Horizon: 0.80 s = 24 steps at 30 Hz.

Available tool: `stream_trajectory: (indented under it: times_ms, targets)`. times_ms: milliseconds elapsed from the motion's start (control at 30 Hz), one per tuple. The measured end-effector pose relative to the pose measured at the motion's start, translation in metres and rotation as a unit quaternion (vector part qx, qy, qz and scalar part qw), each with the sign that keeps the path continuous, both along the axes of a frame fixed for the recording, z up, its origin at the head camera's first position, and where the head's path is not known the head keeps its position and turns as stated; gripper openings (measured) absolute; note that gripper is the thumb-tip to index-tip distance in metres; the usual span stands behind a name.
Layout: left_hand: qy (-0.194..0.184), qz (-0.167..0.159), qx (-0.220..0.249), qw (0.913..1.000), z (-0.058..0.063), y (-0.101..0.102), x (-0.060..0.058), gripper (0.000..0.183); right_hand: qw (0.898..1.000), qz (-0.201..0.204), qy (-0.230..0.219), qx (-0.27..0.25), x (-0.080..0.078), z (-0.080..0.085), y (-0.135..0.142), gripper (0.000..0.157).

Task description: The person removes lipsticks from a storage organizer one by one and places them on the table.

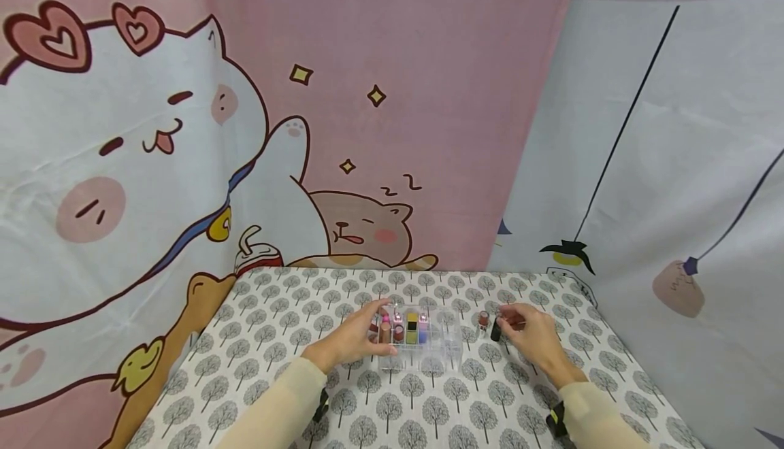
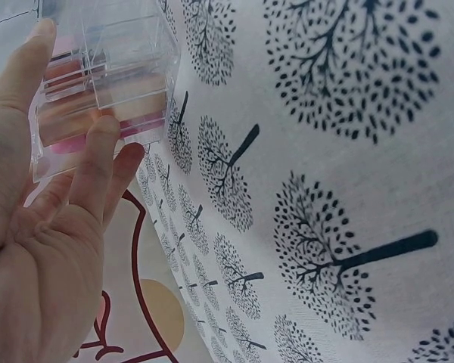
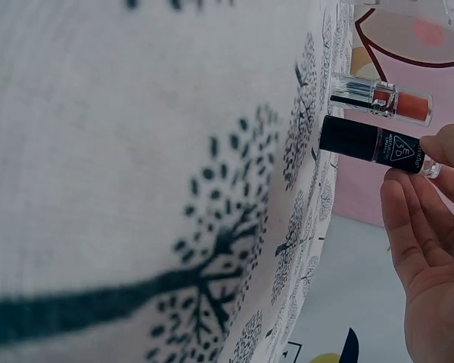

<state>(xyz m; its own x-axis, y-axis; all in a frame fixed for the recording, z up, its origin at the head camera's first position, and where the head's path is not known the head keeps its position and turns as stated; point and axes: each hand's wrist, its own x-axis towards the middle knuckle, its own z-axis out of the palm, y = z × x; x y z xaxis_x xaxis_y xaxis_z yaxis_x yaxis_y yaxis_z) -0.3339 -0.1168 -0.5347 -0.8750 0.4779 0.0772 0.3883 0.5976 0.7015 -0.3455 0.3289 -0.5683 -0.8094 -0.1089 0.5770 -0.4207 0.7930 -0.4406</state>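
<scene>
A clear plastic lipstick organizer (image 1: 452, 350) stands on the table, with several lipsticks in the compartments of its left part. My left hand (image 1: 349, 335) grips its left end, thumb on the near side and fingers toward the far side. In the left wrist view, fingertips press the transparent wall of the organizer (image 2: 136, 38). Right of it, my right hand (image 1: 534, 335) pinches a black lipstick (image 3: 356, 140) near its upper end. The tube is upright, its base at or very near the cloth. Close beside it stands a clear-cased lipstick (image 3: 367, 98) with an orange-red top, untouched.
A white cloth (image 1: 429, 394) printed with grey trees covers the table. Cartoon-printed curtains (image 1: 441, 129) hang behind and along the sides. The organizer's right compartments look see-through, without lipsticks.
</scene>
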Motion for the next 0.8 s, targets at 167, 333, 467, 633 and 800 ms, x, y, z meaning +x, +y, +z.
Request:
stream_trajectory:
  times_ms: [167, 333, 467, 633, 800]
  targets:
    - [0.003, 0.001, -0.003, 1.0, 0.0006, 0.0004, 0.0001, 0.112, 1.0, 0.009, 0.002, -0.009, 0.0024, 0.0003, -0.0005, 0.03]
    - [0.002, 0.0, -0.002, 1.0, 0.0011, 0.0005, 0.0005, 0.112, 1.0, 0.005, -0.028, -0.013, 0.0039, 0.0004, 0.0002, 0.034]
    - [0.002, 0.001, -0.004, 1.0, 0.002, 0.0005, 0.0011, 0.112, 0.999, 0.006, -0.043, -0.018, 0.0032, 0.0018, 0.0003, 0.035]
    - [0.002, 0.002, -0.006, 1.0, 0.0033, 0.0007, 0.0019, 0.112, 0.999, 0.003, -0.039, -0.022, 0.0029, 0.0049, -0.0013, 0.034]
    - [0.001, 0.002, -0.004, 1.0, 0.0025, 0.0004, 0.0024, 0.112, 0.999, 0.004, -0.027, -0.022, 0.0046, 0.0091, -0.0053, 0.036]
